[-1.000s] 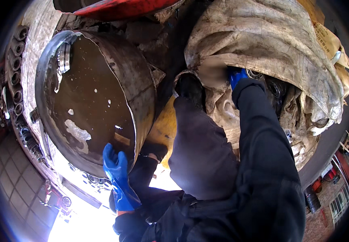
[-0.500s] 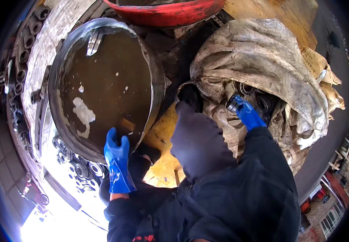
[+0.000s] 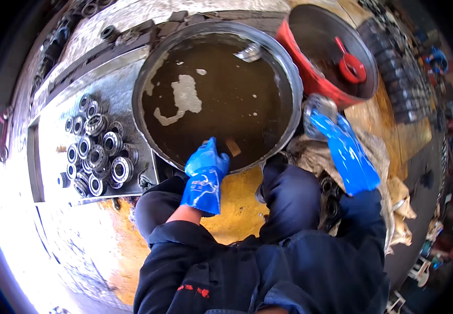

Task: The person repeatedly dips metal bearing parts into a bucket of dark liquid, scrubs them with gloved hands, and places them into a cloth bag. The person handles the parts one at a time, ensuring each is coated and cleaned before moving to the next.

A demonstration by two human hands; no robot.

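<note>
My left hand, in a blue rubber glove, is over the near rim of a large round metal tub of murky brown water. Its index finger and thumb are apart, and I see nothing between them. A small tan block shows in the water beside it. My right hand, also blue-gloved, is closed on a grey metal bearing ring, smeared by motion, just right of the tub. Below that hand, more dark bearings lie among the folds of a dirty sack.
To the left, several bearings are piled on a metal tray. A red bucket at the back right holds a red dipper. A shiny metal piece sits at the tub's far side. Dark rings are stacked farther right.
My right hand has lifted the bearing ring away from the sack, toward the tub. The view has swung left, bringing the tray and bucket further in. My left hand remains at the tub's near rim.
</note>
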